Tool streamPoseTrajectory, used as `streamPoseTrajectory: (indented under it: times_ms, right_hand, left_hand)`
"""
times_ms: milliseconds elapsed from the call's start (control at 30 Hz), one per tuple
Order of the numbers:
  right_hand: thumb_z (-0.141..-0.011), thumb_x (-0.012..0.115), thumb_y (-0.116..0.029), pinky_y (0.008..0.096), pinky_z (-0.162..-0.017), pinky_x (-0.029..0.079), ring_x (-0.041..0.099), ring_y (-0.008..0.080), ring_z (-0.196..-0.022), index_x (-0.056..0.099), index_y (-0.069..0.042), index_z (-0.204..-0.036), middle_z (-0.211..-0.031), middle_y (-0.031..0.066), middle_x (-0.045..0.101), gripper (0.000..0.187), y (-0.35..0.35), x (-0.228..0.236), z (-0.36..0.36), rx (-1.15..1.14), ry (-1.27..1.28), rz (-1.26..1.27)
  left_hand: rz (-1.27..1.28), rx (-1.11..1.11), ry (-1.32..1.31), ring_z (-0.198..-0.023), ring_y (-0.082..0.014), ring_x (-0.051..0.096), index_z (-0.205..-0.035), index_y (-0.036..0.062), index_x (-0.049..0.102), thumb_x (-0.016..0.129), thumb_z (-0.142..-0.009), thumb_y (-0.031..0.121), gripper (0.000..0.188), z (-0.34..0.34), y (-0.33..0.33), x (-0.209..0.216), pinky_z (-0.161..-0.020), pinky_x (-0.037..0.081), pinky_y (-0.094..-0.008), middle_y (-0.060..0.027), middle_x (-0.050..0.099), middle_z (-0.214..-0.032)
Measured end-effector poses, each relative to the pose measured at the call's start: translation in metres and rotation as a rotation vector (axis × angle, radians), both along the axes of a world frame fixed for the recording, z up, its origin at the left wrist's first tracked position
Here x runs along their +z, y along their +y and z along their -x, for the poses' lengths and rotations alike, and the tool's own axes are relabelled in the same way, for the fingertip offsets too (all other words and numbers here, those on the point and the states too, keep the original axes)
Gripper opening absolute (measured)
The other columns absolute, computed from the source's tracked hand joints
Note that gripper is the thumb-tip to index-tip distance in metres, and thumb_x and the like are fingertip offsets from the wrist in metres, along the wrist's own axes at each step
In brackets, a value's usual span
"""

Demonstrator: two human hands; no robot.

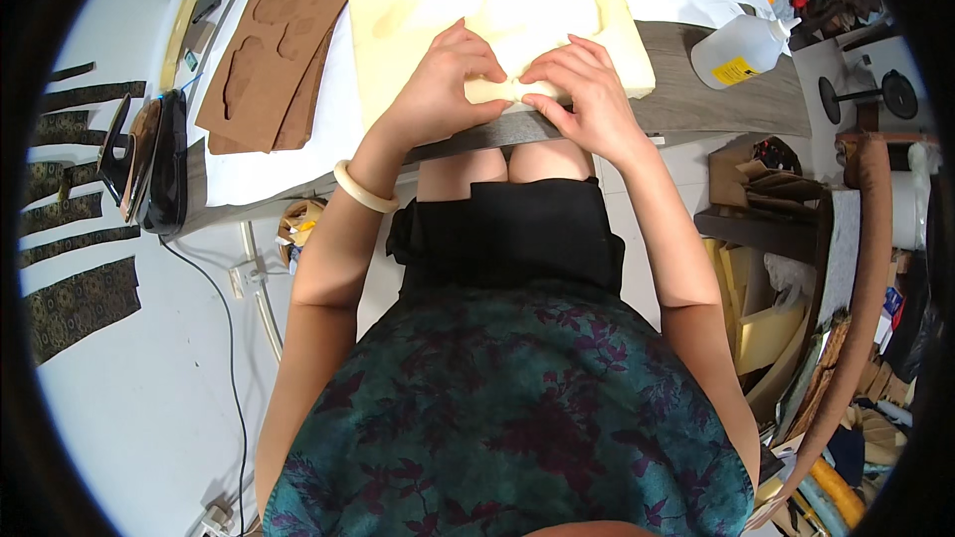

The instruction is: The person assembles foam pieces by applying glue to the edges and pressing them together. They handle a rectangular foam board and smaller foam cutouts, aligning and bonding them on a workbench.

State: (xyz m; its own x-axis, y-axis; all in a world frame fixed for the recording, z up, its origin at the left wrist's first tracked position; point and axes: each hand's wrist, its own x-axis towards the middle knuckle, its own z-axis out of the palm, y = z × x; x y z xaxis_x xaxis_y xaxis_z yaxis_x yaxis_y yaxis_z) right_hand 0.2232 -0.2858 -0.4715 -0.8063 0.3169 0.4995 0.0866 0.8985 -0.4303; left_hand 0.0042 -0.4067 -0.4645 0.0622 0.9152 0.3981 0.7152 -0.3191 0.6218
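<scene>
The left hand [448, 82] and the right hand [589, 94] meet at 12 o'clock, fingers and thumbs narrowed in a pinch on a pale strip [516, 90]. The strip lies at the near edge of a yellow slab [418, 25]; I cannot tell whether it is loose or part of it. The left hand grips its 9 o'clock end, the right hand its 3 o'clock end, thumbs nearest the person. A cream bangle [364, 189] circles the left wrist.

The slab rests on the table [686, 104], a bright glare across its top. Between 10 and 11 o'clock, two brown sheets [267, 94] overlap on a white cloth [239, 174], the upper one with shaped cutouts. At 2 o'clock, a clear bottle [718, 52] with a yellow label stands on the table. At 8 o'clock, a dark cable [231, 338] trails downward.
</scene>
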Motion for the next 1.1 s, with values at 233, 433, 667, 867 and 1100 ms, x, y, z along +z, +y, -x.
streamPoseTrajectory:
  times_ms: [233, 433, 667, 867, 1100]
  right_hand:
    - [-0.090, 0.083, -0.020, 0.0506, -0.121, 0.039, 0.070, 0.0242, -0.110, 0.076, -0.009, -0.104, -0.105, 0.0030, 0.076, 0.020, 0.002, -0.007, 0.000, 0.024, 0.071, 0.058]
    - [-0.090, 0.083, -0.021, 0.0502, -0.121, 0.040, 0.070, 0.0250, -0.110, 0.076, -0.009, -0.108, -0.107, 0.0031, 0.076, 0.023, 0.002, -0.004, 0.000, 0.028, 0.035, 0.051]
    - [-0.089, 0.083, -0.030, 0.0513, -0.125, 0.039, 0.070, 0.0278, -0.112, 0.076, -0.012, -0.118, -0.112, 0.0061, 0.076, 0.035, 0.011, 0.000, -0.008, 0.042, -0.015, 0.031]
    - [-0.089, 0.082, -0.031, 0.0514, -0.125, 0.038, 0.070, 0.0272, -0.111, 0.076, -0.012, -0.119, -0.112, 0.0064, 0.076, 0.036, 0.014, 0.002, -0.011, 0.052, -0.018, 0.089]
    - [-0.086, 0.086, -0.022, 0.0521, -0.126, 0.038, 0.071, 0.0282, -0.109, 0.077, -0.010, -0.119, -0.107, 0.0074, 0.077, 0.036, 0.004, 0.001, -0.004, 0.022, 0.005, 0.103]
  left_hand:
    - [0.009, 0.014, 0.077, -0.103, -0.0279, 0.068, -0.093, 0.0026, 0.075, 0.088, -0.076, 0.010, 0.022, -0.003, 0.001, -0.001, -0.131, 0.027, -0.0579, -0.0082, 0.071, -0.095]
    - [0.008, 0.012, 0.087, -0.104, -0.0287, 0.067, -0.094, 0.0030, 0.075, 0.089, -0.076, 0.012, 0.025, -0.003, 0.002, -0.003, -0.131, 0.027, -0.0574, -0.0081, 0.071, -0.096]
    - [0.035, 0.015, 0.063, -0.103, -0.0282, 0.067, -0.095, 0.0036, 0.074, 0.090, -0.075, 0.013, 0.027, -0.001, -0.001, 0.000, -0.132, 0.027, -0.0576, -0.0074, 0.071, -0.094]
    - [0.059, 0.011, 0.043, -0.102, -0.0283, 0.067, -0.093, 0.0032, 0.073, 0.089, -0.075, 0.012, 0.026, 0.000, 0.000, 0.002, -0.132, 0.025, -0.0577, -0.0077, 0.070, -0.094]
    - [0.029, 0.013, 0.053, -0.103, -0.0283, 0.068, -0.095, 0.0038, 0.075, 0.089, -0.074, 0.011, 0.026, -0.002, 0.001, 0.000, -0.132, 0.025, -0.0583, -0.0081, 0.071, -0.095]
